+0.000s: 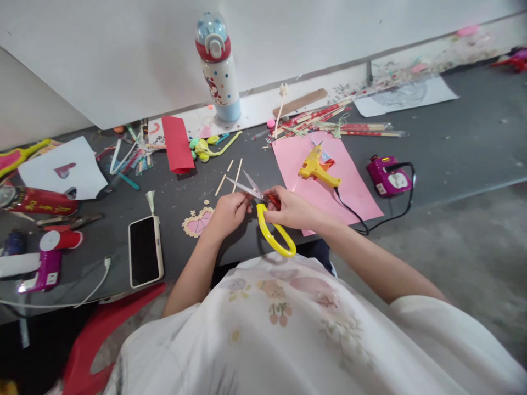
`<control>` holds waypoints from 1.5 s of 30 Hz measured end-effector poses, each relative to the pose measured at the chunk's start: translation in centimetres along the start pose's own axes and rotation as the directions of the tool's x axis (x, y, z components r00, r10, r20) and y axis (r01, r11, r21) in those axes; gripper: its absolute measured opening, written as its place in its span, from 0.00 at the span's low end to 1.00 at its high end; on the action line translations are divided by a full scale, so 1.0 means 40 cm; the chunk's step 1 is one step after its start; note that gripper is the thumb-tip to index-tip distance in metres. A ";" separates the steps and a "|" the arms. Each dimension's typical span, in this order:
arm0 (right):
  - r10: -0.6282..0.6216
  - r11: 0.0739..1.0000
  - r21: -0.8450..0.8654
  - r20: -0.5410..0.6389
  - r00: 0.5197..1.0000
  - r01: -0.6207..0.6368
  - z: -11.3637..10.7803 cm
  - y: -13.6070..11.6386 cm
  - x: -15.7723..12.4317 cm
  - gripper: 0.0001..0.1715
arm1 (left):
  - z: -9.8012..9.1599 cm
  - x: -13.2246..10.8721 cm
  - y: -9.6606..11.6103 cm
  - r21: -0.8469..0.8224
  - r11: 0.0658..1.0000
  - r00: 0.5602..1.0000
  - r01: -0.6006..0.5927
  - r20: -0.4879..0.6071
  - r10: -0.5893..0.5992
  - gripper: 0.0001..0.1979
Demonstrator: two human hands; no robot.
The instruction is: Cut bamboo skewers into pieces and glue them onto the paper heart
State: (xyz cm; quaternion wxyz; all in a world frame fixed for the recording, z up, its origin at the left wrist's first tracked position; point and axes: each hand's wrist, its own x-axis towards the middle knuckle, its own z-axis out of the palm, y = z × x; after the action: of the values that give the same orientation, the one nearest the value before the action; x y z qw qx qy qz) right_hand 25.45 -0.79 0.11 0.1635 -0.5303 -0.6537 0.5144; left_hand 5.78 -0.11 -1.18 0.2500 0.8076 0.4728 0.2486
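My right hand (290, 207) is closed around yellow-handled scissors (275, 238), whose blades are spread apart and point up and left over the dark table. A bit of red shows by its fingertips; what it is I cannot make out. Just left of the scissors, my left hand (231, 213) has its fingers curled together near the blades, and whatever they pinch is hidden. Beside this hand lies a pink heart-shaped piece (196, 223) with a beaded-looking beige edge. Thin wooden sticks (224, 178) rest on the table beyond the blades.
A yellow glue gun (319, 169) lies on pink paper (354, 192), its cord near a purple power socket (391, 175). A phone (145, 249) is at left, with a red can (39, 201) farther out. A bottle (220, 77) stands at the back, near packaged sticks (366, 127).
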 end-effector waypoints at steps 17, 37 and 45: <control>-0.024 0.998 -0.065 0.023 0.999 0.025 -0.015 -0.020 -0.008 0.33 | -0.012 0.000 0.012 -0.170 0.980 0.994 0.100 0.070 -0.089 0.15; -0.026 0.998 -0.064 -0.020 0.999 0.025 -0.022 -0.038 -0.021 0.27 | -0.004 -0.004 0.021 -0.085 0.992 0.994 0.098 -0.045 -0.102 0.14; -0.021 0.999 0.025 -0.046 0.999 0.023 -0.003 -0.016 -0.008 0.28 | 0.024 -0.018 -0.003 0.322 0.939 0.963 -0.125 -0.188 0.193 0.09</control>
State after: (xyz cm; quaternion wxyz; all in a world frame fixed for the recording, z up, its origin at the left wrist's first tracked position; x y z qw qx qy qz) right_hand 25.32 -0.94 0.80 0.1908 -0.5325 -0.6489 0.5088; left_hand 5.99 -0.87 -2.08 0.0474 0.8403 0.4629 0.2781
